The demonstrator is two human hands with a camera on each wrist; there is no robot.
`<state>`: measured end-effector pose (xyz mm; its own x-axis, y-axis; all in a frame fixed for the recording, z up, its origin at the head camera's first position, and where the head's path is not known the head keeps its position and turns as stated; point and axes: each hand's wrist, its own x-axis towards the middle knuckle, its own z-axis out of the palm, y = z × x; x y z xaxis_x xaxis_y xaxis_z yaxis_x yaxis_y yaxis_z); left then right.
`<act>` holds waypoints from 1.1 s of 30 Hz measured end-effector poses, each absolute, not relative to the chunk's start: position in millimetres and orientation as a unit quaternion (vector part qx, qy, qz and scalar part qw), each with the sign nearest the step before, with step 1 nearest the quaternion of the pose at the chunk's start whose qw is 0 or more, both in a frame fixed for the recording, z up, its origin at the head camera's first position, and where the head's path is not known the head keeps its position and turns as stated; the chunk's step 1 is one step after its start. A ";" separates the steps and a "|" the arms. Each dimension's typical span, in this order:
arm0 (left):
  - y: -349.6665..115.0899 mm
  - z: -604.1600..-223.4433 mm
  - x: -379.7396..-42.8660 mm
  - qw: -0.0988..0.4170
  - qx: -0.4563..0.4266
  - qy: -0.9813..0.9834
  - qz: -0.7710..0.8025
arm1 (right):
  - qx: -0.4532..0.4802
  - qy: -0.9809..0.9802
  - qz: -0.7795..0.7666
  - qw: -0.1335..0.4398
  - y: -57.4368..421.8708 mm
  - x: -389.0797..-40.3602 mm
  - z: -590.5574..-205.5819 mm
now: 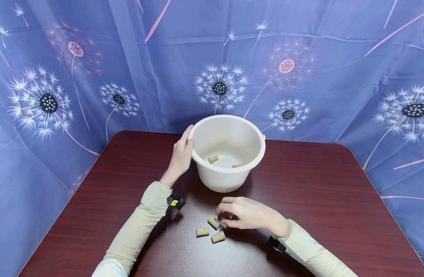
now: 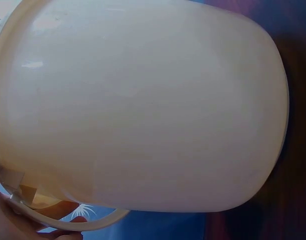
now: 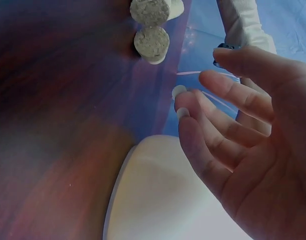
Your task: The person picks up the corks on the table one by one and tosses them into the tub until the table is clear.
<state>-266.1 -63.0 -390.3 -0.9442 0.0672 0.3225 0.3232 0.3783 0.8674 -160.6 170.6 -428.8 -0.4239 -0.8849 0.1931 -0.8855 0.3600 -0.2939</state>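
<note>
On the dark red wood-grained table [image 1: 319, 184], I see the left hand [image 1: 182, 154] gripping the rim of a round white plastic bucket [image 1: 220, 180]. Three tan cylindrical corks [image 1: 202, 231] lie beside the right hand [image 1: 248, 214], its fingers relaxed and parted.

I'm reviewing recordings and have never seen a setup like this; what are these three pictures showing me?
There's no machine: a person is working with two bare hands. The widest picture comes from a camera worn on the head, the second from the left wrist, the third from the right. The left hand holds a white bucket by its upper edge; two corks show inside. On the dark red table lie three more corks, the right hand close by, seemingly holding nothing.
</note>
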 end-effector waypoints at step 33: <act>-63.6 -391.5 -267.2 0.115 -0.118 -0.820 -0.548 | 0.529 -0.836 0.129 -0.065 150.5 -156.4 -444.9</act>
